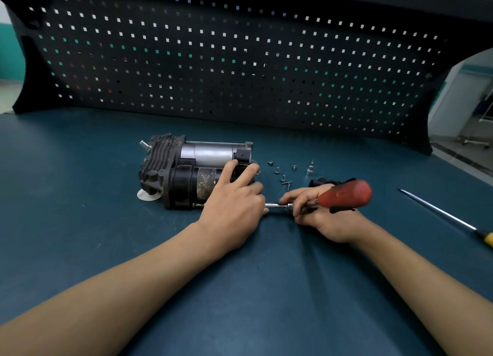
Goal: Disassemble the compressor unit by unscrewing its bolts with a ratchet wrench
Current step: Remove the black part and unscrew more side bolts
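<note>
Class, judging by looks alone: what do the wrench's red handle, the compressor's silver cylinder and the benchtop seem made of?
Red handle: probably plastic, smooth, soft sheen. Silver cylinder: metal, likely aluminium or steel, dull grey reflections. Benchtop: matte teal covering, perhaps rubber or vinyl; uncertain.

The worktop (106, 222) is a dark blue-green surface. A compressor (186, 174) lies on it on its side, beneath and beyond the left hand (232, 203), with a white disc (146, 196) at its foot, left of that hand. Loose bolts (282, 178) lie scattered just beyond the right hand (325, 217), and a small socket (310, 170) stands upright near them. A black part (320, 181) lies just behind the right hand. A long screwdriver (440, 211) with a yellow handle lies well to that hand's right.
</note>
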### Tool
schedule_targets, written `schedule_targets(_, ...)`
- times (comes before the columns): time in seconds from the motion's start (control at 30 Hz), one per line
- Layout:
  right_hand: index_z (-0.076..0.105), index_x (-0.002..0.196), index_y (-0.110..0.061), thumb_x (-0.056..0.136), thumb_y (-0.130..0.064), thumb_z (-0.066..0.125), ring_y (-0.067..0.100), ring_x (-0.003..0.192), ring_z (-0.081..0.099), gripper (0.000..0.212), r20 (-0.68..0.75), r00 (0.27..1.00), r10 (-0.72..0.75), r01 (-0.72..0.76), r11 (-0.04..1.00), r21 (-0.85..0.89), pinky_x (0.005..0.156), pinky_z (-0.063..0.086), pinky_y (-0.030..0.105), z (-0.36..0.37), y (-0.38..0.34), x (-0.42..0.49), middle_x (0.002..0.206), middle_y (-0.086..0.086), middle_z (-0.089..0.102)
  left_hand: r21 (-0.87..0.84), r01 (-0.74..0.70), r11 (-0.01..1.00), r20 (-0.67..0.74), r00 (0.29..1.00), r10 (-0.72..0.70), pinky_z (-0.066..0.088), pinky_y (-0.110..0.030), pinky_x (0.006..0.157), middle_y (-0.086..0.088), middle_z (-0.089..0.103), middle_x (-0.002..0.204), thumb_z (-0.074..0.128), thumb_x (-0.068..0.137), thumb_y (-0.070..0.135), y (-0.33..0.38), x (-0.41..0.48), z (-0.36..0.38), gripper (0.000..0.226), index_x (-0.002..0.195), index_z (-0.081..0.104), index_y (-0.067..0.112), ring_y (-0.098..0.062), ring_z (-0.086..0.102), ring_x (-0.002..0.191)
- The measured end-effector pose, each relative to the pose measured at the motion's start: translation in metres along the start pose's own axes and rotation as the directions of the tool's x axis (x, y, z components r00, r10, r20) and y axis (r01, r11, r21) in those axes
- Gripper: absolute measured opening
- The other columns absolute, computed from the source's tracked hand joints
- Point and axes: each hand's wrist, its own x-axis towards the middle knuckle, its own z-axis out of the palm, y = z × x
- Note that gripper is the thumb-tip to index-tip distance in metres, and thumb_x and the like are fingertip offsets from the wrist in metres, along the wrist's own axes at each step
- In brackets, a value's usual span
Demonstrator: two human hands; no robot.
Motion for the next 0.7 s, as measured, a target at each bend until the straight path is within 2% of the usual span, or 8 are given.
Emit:
schedule_targets(0.1,0.074,0.079,-0.013,0.073,0.021,0.072,0.014,0.104,0.070,0.035,-0.014,0.998,0.068,-0.066,0.994,0.085,0.094,0.052,0.027,-0.001,-0.001,0.002,0.108,0.002,0.076,-0.007,0.011,1.000,0.010,1.000,-0.011,0.012,-0.051,0.112,0.009,0.067,0.096,0.050,0.097,0.045,0.001,0.001,0.000,0.037,0.091,0.074,0.019,-0.025,0.035,0.136)
schedule_targets(0.17,0.078,0.091,-0.019,0.073,0.017,0.077,0.020,0.089,0.068,0.040,-0.023,0.992,0.125,-0.121,0.982,0.148,0.082,0.056,0.037,-0.002,-0.003,0.003,0.098,0.017,0.074,-0.023,0.015,1.000,0.007,1.000,-0.015,0.011,-0.050,0.113,0.010,0.067,0.096,0.048,0.097,0.045,0.001,0.000,0.000,0.037,0.091,0.075,0.019,-0.024,0.035,0.136)
schedule_targets(0.23,0.079,0.090,-0.020,0.075,0.015,0.077,0.020,0.074,0.063,0.038,-0.011,0.988,0.154,-0.148,0.964,0.222,0.061,0.054,0.034,-0.001,-0.005,0.003,0.091,0.022,0.071,-0.037,0.018,0.999,0.002,1.000,-0.018,0.011,-0.049,0.114,0.011,0.067,0.095,0.046,0.098,0.044,0.000,0.000,0.001,0.038,0.091,0.074,0.020,-0.024,0.035,0.136)
schedule_targets(0.27,0.079,0.087,-0.019,0.075,0.015,0.076,0.019,0.072,0.063,0.036,-0.009,0.986,0.166,-0.158,0.953,0.259,0.056,0.052,0.029,-0.002,-0.005,0.003,0.094,0.023,0.071,-0.042,0.019,0.999,0.001,1.000,-0.019,0.011,-0.049,0.114,0.011,0.067,0.095,0.045,0.098,0.044,0.000,0.000,0.001,0.039,0.090,0.074,0.020,-0.023,0.035,0.136)
schedule_targets(0.37,0.080,0.078,-0.023,0.074,0.012,0.076,0.027,0.083,0.058,0.036,0.014,0.982,0.189,-0.182,0.919,0.348,0.059,0.049,0.025,-0.001,-0.007,0.004,0.105,0.033,0.066,-0.043,0.021,0.999,0.002,1.000,-0.021,0.010,-0.048,0.114,0.012,0.067,0.096,0.044,0.098,0.045,0.000,0.001,0.001,0.040,0.091,0.074,0.021,-0.023,0.034,0.136)
schedule_targets(0.47,0.080,0.077,-0.027,0.065,-0.010,0.080,0.028,0.084,0.061,0.021,0.068,0.974,0.217,-0.226,0.886,0.406,0.056,0.047,0.020,-0.002,-0.010,0.004,0.102,0.024,0.066,-0.037,0.026,0.999,0.006,1.000,-0.026,0.010,-0.048,0.113,0.012,0.068,0.097,0.045,0.098,0.046,0.000,0.001,0.001,0.039,0.091,0.074,0.022,-0.022,0.034,0.137)
schedule_targets(0.57,0.077,0.088,-0.014,0.067,-0.020,0.079,0.018,0.077,0.069,0.023,0.067,0.965,0.253,-0.259,0.878,0.403,0.052,0.047,0.018,-0.003,-0.009,0.007,0.095,0.016,0.072,-0.041,0.030,0.999,0.008,1.000,-0.029,0.011,-0.048,0.113,0.012,0.068,0.095,0.047,0.097,0.046,0.000,0.001,0.001,0.038,0.089,0.074,0.021,-0.022,0.036,0.136)
schedule_targets(0.7,0.066,0.096,-0.012,0.090,-0.027,0.066,0.018,0.057,0.064,0.017,0.021,0.946,0.324,-0.301,0.850,0.432,0.043,0.042,0.018,0.001,-0.011,0.013,0.096,0.009,0.077,-0.041,0.034,0.999,0.008,0.999,-0.033,0.011,-0.048,0.113,0.012,0.068,0.095,0.047,0.097,0.046,0.000,0.002,0.000,0.038,0.089,0.074,0.021,-0.022,0.035,0.136)
